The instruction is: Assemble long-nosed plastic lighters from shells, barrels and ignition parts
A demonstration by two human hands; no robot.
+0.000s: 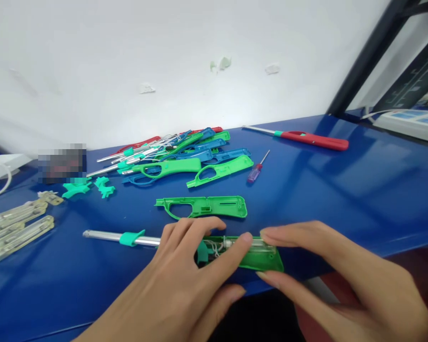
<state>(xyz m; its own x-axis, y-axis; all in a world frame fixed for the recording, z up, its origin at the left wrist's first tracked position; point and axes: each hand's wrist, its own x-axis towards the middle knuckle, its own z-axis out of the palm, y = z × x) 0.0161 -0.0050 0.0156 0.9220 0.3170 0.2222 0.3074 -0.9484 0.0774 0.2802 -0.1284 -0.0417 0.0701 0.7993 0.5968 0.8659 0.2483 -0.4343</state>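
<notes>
At the table's front edge lies a gas lighter's green half shell, inner side up. Inside it sit a clear fuel tank, thin white wires and a teal trigger. A metal tube with a teal collar reaches out to the left. My left hand grips the shell's middle, one fingertip on the tank's inner end. At the right end, my right hand pinches the shell and tank between forefinger and thumb. The hands cover part of the shell.
Just behind lies another green half shell. Farther back are a pile of lighter shells, a screwdriver and a red lighter. Clear fuel tanks and teal pieces lie left. A power strip stands right.
</notes>
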